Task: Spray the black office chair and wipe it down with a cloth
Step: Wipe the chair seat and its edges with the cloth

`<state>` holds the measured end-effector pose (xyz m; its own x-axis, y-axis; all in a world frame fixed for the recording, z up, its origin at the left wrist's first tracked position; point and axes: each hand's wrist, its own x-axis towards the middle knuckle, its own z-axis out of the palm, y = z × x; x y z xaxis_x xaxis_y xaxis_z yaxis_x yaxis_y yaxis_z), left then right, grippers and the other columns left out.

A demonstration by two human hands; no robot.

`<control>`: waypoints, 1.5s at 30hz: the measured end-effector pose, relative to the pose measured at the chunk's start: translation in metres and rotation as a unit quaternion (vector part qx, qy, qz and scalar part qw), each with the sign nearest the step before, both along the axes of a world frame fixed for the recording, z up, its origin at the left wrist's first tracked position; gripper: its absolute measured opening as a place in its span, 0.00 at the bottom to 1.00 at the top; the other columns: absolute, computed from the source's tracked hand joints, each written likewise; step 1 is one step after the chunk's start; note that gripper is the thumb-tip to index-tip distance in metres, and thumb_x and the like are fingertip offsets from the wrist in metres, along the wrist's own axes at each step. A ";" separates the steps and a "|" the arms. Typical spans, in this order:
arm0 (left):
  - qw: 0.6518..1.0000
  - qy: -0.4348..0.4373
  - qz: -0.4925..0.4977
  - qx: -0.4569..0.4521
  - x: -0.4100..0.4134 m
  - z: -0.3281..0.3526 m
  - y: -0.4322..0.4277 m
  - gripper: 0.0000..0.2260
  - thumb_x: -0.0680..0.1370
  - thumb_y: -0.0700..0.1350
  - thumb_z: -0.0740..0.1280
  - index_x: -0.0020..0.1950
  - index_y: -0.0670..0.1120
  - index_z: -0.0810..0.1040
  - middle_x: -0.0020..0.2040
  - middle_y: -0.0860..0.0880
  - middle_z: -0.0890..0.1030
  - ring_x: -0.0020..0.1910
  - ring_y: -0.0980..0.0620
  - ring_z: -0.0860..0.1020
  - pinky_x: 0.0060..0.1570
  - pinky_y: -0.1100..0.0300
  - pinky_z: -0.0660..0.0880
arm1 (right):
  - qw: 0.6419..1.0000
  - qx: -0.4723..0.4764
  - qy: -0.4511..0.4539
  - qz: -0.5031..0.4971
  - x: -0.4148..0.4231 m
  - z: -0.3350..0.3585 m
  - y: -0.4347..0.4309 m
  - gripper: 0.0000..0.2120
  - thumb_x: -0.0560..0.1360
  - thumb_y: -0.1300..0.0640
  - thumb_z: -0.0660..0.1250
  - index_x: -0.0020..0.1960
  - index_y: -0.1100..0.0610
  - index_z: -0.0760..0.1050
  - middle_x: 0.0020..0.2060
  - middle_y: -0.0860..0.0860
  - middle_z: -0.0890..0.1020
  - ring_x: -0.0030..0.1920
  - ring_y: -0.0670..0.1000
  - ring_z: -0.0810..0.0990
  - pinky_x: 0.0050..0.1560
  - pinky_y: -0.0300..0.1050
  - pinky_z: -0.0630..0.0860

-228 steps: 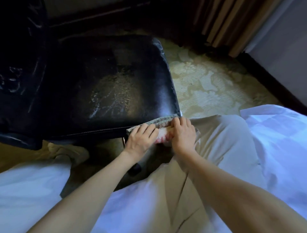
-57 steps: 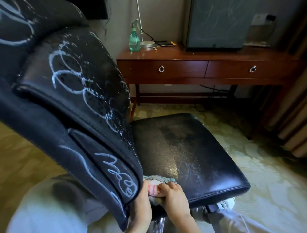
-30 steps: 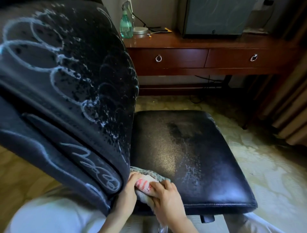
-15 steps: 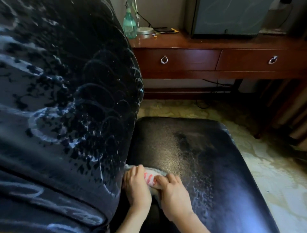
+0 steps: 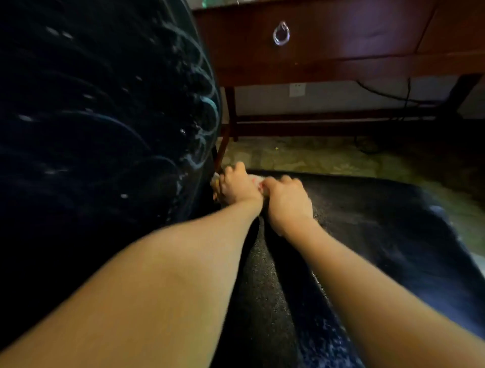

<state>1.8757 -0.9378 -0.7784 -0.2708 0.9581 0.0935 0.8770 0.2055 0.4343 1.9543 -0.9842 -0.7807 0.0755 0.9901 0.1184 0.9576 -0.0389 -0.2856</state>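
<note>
The black office chair's backrest point(image 5: 105, 131), streaked with pale circular smears, fills the left side. Its seat point(image 5: 367, 236) stretches across the lower right, speckled with fine droplets. Both my hands lie side by side at the far end of the seat, close to the backrest. My left hand point(image 5: 237, 187) and my right hand point(image 5: 287, 203) have their fingers curled over a light cloth point(image 5: 256, 180) with red marks. Only small bits of the cloth show between and beside the hands. My forearms reach out over the seat.
A wooden desk point(image 5: 328, 60) with a ring-pull drawer handle point(image 5: 281, 34) stands behind the chair. Below it are a wall socket point(image 5: 297, 89), dark cables point(image 5: 393, 97) and patterned carpet point(image 5: 315, 157). A sliver of the green spray bottle point(image 5: 205, 2) shows at the top edge.
Both hands have pushed the cloth along the seat beside the backrest, from the near end to the far end. My view has dropped lower and closer to the seat.
</note>
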 end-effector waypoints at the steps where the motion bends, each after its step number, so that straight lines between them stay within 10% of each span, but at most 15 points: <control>1: 0.999 -0.029 0.017 0.002 0.004 -0.001 0.015 0.14 0.80 0.39 0.55 0.63 0.43 0.73 0.65 0.41 0.72 0.66 0.40 0.67 0.66 0.47 0.62 | 1.000 0.005 -0.002 -0.001 0.003 -0.001 0.015 0.19 0.75 0.64 0.61 0.65 0.54 0.70 0.60 0.57 0.73 0.62 0.60 0.68 0.55 0.50 0.71; 9: 0.999 0.020 -0.040 0.015 0.002 -0.012 0.047 0.12 0.78 0.37 0.57 0.61 0.44 0.71 0.61 0.40 0.74 0.62 0.39 0.71 0.60 0.46 0.67 | 0.999 -0.025 0.022 0.005 0.013 0.002 0.043 0.24 0.76 0.62 0.62 0.71 0.52 0.66 0.61 0.58 0.73 0.62 0.60 0.70 0.57 0.50 0.72; 22: 0.986 0.101 -0.131 -0.028 -0.017 -0.005 -0.154 0.11 0.80 0.43 0.54 0.61 0.50 0.70 0.60 0.48 0.74 0.63 0.47 0.67 0.59 0.57 0.65 | 0.991 -0.114 0.065 0.003 0.010 0.007 -0.156 0.18 0.76 0.42 0.63 0.62 0.49 0.70 0.59 0.53 0.74 0.63 0.57 0.69 0.56 0.45 0.71; 32: 0.986 -0.003 -0.165 -0.028 -0.057 0.006 -0.300 0.08 0.79 0.43 0.56 0.53 0.52 0.72 0.56 0.52 0.74 0.58 0.52 0.70 0.56 0.59 0.71 | 0.988 -0.139 0.067 -0.009 -0.021 0.016 -0.301 0.17 0.76 0.47 0.63 0.65 0.47 0.68 0.62 0.51 0.71 0.66 0.55 0.65 0.61 0.44 0.68; 42: 0.976 -0.017 -0.216 -0.015 -0.079 0.011 -0.369 0.14 0.80 0.43 0.56 0.63 0.54 0.71 0.62 0.55 0.73 0.63 0.53 0.67 0.60 0.63 0.68 | 0.993 -0.093 0.067 -0.014 -0.039 0.023 -0.371 0.28 0.65 0.37 0.51 0.60 0.44 0.72 0.55 0.50 0.75 0.58 0.56 0.72 0.52 0.45 0.74; 45: 0.974 -0.018 -0.227 -0.008 -0.083 0.011 -0.380 0.15 0.80 0.43 0.58 0.67 0.53 0.70 0.64 0.55 0.72 0.64 0.53 0.67 0.61 0.64 0.68 | 0.996 -0.068 0.048 -0.021 -0.038 0.024 -0.380 0.20 0.70 0.41 0.61 0.61 0.43 0.73 0.54 0.49 0.76 0.57 0.53 0.74 0.54 0.39 0.73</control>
<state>1.7923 -1.3181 -0.7671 0.1785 0.9810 0.0766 0.8634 -0.1935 0.4659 1.9160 -1.3638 -0.7568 0.1216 0.9922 -0.0271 0.9226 -0.1230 -0.3655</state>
